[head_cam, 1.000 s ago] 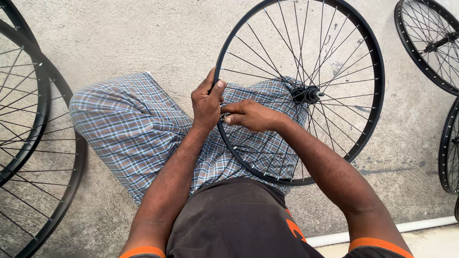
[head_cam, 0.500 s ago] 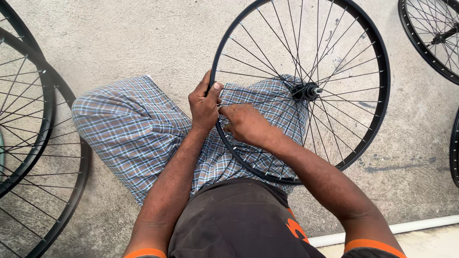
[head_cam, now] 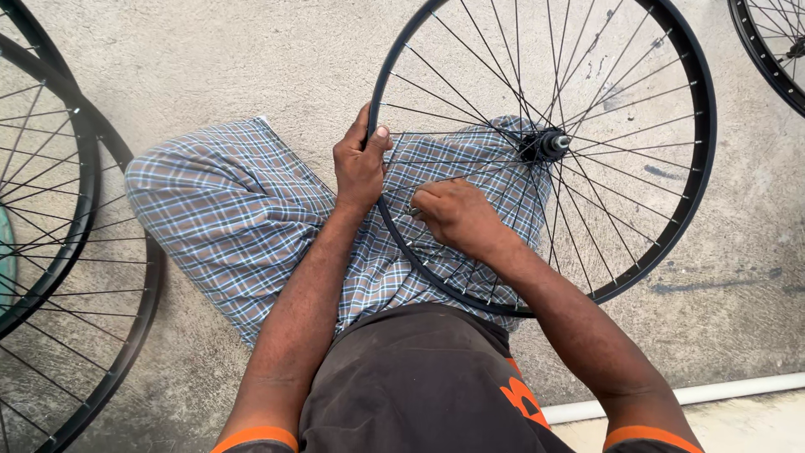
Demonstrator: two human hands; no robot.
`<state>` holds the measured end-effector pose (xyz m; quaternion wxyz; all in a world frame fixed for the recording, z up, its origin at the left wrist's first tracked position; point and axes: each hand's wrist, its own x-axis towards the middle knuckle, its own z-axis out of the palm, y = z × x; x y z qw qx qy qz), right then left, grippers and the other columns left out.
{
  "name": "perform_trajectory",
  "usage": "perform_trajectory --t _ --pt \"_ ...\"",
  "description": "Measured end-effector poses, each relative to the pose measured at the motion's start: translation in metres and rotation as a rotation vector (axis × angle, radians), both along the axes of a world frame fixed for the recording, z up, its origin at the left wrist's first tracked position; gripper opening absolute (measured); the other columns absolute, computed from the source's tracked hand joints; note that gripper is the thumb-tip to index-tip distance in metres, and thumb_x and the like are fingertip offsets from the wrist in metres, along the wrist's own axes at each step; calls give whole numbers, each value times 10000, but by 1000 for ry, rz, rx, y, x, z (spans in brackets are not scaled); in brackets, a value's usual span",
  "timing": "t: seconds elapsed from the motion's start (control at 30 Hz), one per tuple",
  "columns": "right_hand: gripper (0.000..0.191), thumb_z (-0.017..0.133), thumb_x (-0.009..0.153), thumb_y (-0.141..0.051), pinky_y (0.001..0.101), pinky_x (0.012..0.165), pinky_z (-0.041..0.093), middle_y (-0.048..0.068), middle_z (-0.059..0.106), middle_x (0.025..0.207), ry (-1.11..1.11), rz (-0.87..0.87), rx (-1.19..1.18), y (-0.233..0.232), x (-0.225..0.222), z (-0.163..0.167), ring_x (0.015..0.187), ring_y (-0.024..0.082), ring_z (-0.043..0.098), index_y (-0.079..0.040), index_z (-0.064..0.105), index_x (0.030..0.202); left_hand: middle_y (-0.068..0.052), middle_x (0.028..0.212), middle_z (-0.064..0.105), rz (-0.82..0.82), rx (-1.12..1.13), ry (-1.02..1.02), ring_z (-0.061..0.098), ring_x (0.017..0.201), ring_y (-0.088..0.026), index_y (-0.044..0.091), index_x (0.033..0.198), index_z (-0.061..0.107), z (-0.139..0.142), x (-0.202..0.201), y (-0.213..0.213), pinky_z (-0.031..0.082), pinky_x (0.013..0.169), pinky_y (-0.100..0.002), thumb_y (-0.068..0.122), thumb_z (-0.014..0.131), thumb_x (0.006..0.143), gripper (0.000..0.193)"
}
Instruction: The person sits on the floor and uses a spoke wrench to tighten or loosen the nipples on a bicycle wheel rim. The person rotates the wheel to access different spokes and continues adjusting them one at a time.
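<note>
Black spoked bicycle wheel [head_cam: 700, 168] at upper centre-right, resting on lap in checked cloth [head_cam: 226, 210]; left hand [head_cam: 359, 164] gripping rim at its left edge; right hand [head_cam: 457, 218] closed at spokes inside rim, small metal tool [head_cam: 414, 211] protruding; hub [head_cam: 545, 144] right of hands; further wheels [head_cam: 92, 168] at left edge; concrete floor [head_cam: 210, 59]

A bicycle-wheel workshop, or the work yard of one, is suggested, with the work being done on the ground rather than at a bench. A rough, stained concrete floor [head_cam: 251, 59] is seen under everything, and a pale pipe [head_cam: 696, 394] is laid along it at the lower right. Several bare wheels without tyres are spread about: a black spoked wheel [head_cam: 688, 201] is rested across the checked-cloth lap of the seated person, two more black rims [head_cam: 84, 210] are laid overlapping at the left edge, and part of another wheel [head_cam: 767, 54] is seen at the upper right corner.
</note>
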<state>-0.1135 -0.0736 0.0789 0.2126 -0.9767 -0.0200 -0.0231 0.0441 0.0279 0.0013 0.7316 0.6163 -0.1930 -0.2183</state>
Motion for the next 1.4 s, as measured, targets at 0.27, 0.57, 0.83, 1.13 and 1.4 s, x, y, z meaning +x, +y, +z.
perform_trajectory --t 0.27,0.57,0.83,1.13,1.4 --pt "189 589 984 -121 503 894 462 71 742 966 219 -142 -1 -4 -9 -3 894 246 691 -112 703 1135 -16 784 657 3 -12 -5 509 536 -3 15 1519 502 -9 -17 -17 438 405 -186 249 599 1070 515" --pt "397 672 886 -222 580 901 429 145 707 927 249 27 -46 -1 5 7 941 316 668 -50 633 1241 -21 800 668 21 -29 -6 514 549 -2 22 1506 527 -8 -14 -16 448 423 -193 288 610 1072 516" --pt "144 659 900 -41 390 625 448 53 537 721 -31 0 -260 23 3 -28 665 206 573 -82 579 788 -24 821 672 9 -90 19 504 553 -2 42 1499 550 -14 -9 -3 436 416 -190 292 579 1092 479" --pt "142 730 863 -104 398 747 555 81 677 962 -98 47 95 22 14 9 866 252 690 -37 641 951 -23 828 656 14 -113 2 516 569 -7 34 1506 529 -15 6 14 436 414 -183 286 565 1093 485" --pt "54 681 981 -100 446 785 499 84 710 1002 -345 -211 -139 40 8 21 853 237 657 -70 638 990 -19 841 639 -3 -133 6 549 623 -14 17 1517 516 -7 7 23 452 431 -189 287 589 1091 509"
